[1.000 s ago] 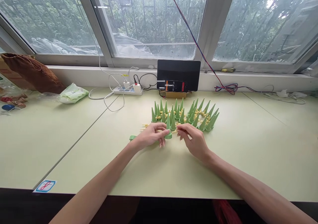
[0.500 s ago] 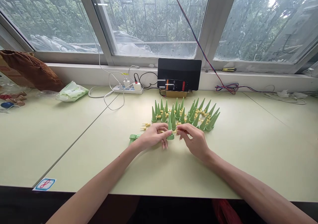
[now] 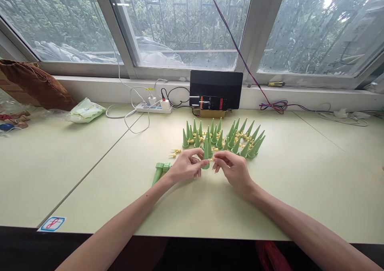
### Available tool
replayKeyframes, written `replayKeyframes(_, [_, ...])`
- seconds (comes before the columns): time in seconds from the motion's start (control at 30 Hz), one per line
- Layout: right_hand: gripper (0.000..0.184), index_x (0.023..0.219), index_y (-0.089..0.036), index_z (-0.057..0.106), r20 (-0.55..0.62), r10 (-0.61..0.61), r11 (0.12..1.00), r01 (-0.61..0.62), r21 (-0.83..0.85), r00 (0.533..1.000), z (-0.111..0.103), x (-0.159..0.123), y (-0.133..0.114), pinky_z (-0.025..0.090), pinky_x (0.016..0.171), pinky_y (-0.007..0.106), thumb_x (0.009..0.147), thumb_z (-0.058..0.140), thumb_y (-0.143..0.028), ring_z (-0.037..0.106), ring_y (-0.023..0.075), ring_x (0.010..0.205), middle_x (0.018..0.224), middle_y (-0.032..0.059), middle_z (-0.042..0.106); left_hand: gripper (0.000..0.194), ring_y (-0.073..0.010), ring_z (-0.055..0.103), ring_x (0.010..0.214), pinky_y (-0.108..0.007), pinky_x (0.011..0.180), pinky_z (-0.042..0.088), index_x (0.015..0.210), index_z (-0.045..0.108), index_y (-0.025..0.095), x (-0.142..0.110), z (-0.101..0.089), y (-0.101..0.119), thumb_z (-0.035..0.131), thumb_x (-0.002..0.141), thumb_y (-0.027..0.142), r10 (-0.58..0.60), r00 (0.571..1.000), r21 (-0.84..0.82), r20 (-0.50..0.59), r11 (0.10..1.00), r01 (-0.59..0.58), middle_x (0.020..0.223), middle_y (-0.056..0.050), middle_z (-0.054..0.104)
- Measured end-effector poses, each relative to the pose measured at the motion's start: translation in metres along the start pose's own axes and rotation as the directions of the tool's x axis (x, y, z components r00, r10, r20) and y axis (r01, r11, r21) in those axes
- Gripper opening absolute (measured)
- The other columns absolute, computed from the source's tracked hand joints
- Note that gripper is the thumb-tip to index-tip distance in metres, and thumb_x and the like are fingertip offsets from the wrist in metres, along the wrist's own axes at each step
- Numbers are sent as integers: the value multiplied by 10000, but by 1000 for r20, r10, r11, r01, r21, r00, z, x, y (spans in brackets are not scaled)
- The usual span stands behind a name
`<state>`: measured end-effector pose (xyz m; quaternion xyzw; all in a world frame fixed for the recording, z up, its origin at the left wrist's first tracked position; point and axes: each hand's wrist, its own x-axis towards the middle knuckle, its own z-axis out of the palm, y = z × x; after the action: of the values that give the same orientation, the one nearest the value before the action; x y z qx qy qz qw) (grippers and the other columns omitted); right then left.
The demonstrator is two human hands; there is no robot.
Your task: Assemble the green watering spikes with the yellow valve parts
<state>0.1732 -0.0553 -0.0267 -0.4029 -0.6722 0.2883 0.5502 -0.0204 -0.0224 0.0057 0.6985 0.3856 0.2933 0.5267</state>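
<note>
- The phone [image 3: 213, 103], standing just in front of the black screen [image 3: 220, 81], is showing sideways white digits ending in "27:39"; the leading pair is looking unclear.
- The white card [image 3: 52, 224], lying left of and nearer than the black screen, is bearing a blue-framed red mark, possibly "8".
- The green-white packet [image 3: 87, 111], lying left of the black screen, is carrying illegible print.

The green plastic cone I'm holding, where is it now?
Head view, centre: the green plastic cone is upright in your left hand, beside your right hand, before the standing green cones.
</note>
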Motion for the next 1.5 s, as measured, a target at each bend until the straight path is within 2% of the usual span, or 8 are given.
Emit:
replayKeyframes(0.17, [179, 917, -184, 666, 25, 50, 999, -50, -1, 998, -3, 2, -2, 603, 562, 310, 961, 591, -341, 679, 164, 605, 750, 31, 682, 338, -128, 591, 455, -222, 433, 438, 816, 553, 182, 1, -1, -1, 704, 835, 483, 21, 1000, 30, -19, 999, -20, 531, 48, 542])
replayKeyframes(0.37, [190, 1031, -192, 697, 74, -43, 982, 56, -178, 996, -5, 2, 1, 587, 554, 286, 959, 591, -333, 690, 195, 796, 995, 91, 726, 342, -123, 597, 462, -222, 456, 421, 787, 529, 179, 1, -6, 3, 654, 879, 484, 25, 999, 19, -27, 1000, -24, 534, 52, 521])
replayKeyframes(0.73, [176, 999, -193, 711, 53, -35, 990, 42, -137, 998, -4, 2, 2, 565, 520, 281, 953, 580, -301, 674, 176, 683, 934, 84, 731, 318, -136, 629, 549, -251, 585, 504, 984, 622, 152, 1, -10, 6, 608, 908, 461, 12, 996, 51, 92, 999, -16, 617, 1, 642])
replayKeyframes(0.9, [172, 941, -180, 711, 58, 62, 998, -61, -27, 996, -2, 1, 4, 546, 494, 277, 921, 620, -324, 616, 147, 583, 822, 61, 696, 245, -127, 597, 553, -259, 591, 507, 955, 612, 158, 2, -9, 0, 632, 893, 395, 78, 994, 82, 81, 993, -85, 631, 12, 601])
replayKeyframes(1.03, [180, 935, -177, 711, 92, 176, 978, -185, 98, 980, -2, 1, 3, 528, 498, 276, 885, 677, -347, 588, 135, 532, 700, 25, 653, 166, -91, 586, 546, -232, 529, 485, 853, 610, 158, 4, -4, -4, 647, 863, 319, 176, 984, 111, -8, 978, -174, 806, -3, 556])
replayKeyframes(1.33, [259, 878, -158, 686, 263, 347, 829, -426, 364, 900, -5, 6, 1, 512, 482, 260, 820, 755, -401, 584, 121, 522, 683, 24, 674, 93, -92, 578, 657, -214, 585, 489, 834, 648, 160, 6, -1, -10, 609, 870, 236, 290, 956, 289, -32, 919, -269, 882, -20, 567])
replayKeyframes(1.43, [272, 875, -159, 682, 274, 348, 829, -430, 357, 897, -5, 7, 1, 519, 480, 263, 832, 738, -421, 595, 129, 539, 694, 26, 672, 98, -95, 574, 652, -212, 576, 476, 812, 636, 160, 6, -2, -10, 622, 864, 242, 291, 956, 312, -39, 912, -265, 842, -14, 567])
replayKeyframes(1.5, [269, 886, -165, 685, 249, 313, 878, -379, 293, 917, -5, 7, 0, 521, 478, 270, 863, 700, -432, 591, 132, 532, 699, 23, 658, 132, -92, 574, 607, -211, 543, 462, 795, 620, 158, 5, -3, -8, 642, 859, 272, 256, 965, 294, -45, 927, -232, 802, -7, 570])
